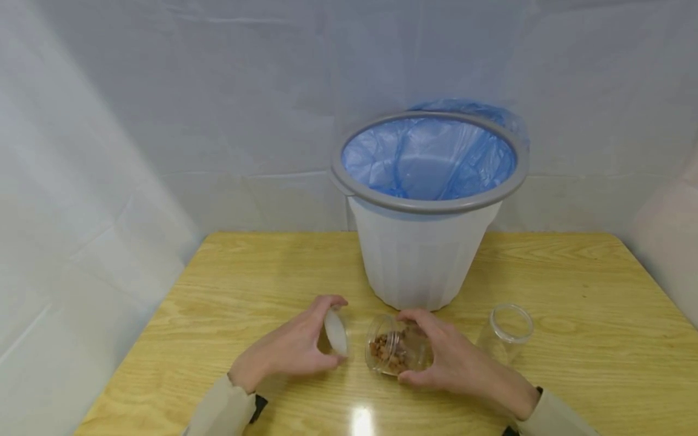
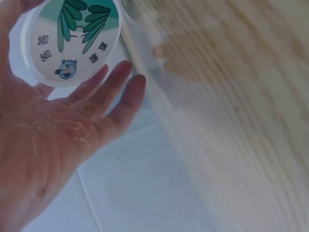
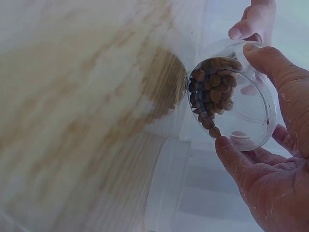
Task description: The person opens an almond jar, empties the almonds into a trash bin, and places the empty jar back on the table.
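My left hand (image 1: 297, 346) pinches a round white lid (image 1: 335, 332) by its edge, tilted almost upright. In the left wrist view the lid's (image 2: 72, 41) printed face carries green leaf-like shapes and dark characters. To the right of it, my right hand (image 1: 449, 354) grips a clear jar (image 1: 412, 351) lying on its side low over the table. Small brown pieces (image 1: 384, 350) are heaped in the jar's left part; the right wrist view shows these rounded pieces (image 3: 215, 87) through the clear wall. Behind the right wrist stands a second clear jar (image 1: 509, 324), partly hidden.
A white bin (image 1: 422, 254) with a grey rim (image 1: 431, 206) and a blue bag (image 1: 431, 157) inside stands on the wooden table (image 1: 262, 272), just beyond the hands. Pale sheeting (image 1: 245, 121) hangs behind the table and along its sides.
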The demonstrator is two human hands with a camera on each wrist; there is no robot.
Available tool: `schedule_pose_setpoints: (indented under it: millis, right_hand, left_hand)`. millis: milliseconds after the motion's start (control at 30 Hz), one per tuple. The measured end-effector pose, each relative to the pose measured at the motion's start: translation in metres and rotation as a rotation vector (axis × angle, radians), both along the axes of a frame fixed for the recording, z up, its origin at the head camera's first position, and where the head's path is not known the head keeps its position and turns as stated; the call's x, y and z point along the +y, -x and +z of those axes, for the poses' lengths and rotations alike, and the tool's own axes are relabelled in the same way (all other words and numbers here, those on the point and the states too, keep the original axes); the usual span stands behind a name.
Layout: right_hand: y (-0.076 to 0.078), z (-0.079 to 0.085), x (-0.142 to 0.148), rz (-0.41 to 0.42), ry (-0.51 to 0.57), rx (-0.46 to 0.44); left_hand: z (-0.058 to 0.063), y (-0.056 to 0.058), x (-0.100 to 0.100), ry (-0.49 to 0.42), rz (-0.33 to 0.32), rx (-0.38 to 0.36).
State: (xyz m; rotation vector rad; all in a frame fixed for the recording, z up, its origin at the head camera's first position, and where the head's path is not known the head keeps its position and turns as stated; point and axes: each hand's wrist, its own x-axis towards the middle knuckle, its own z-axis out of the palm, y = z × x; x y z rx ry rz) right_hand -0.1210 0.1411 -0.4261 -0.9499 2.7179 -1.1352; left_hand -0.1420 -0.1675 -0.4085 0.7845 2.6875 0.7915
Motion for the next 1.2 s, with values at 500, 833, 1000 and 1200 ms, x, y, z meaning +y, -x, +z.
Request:
schedule_pose_setpoints:
  millis: [500,833,1000,1200]
  right_hand:
    - [-0.001,0.001,-0.001,-0.017,-0.007,0.013]
    - [-0.001,0.001,-0.001,-0.015,-0.007,0.007]
    - [-0.001,0.001,-0.002,-0.020,-0.016,0.015]
    - [-0.002,0.002,-0.002,-0.021,-0.027,0.010]
  left_hand:
    - [-0.006,0.001,-0.003,0.165,-0.013,0.114]
    - [-0.008,0.000,-0.002,0.220,-0.010,0.133]
    - [-0.009,-0.001,-0.004,0.220,-0.003,0.141]
    - [0.004,0.002,-0.011,0.185,0.018,0.178]
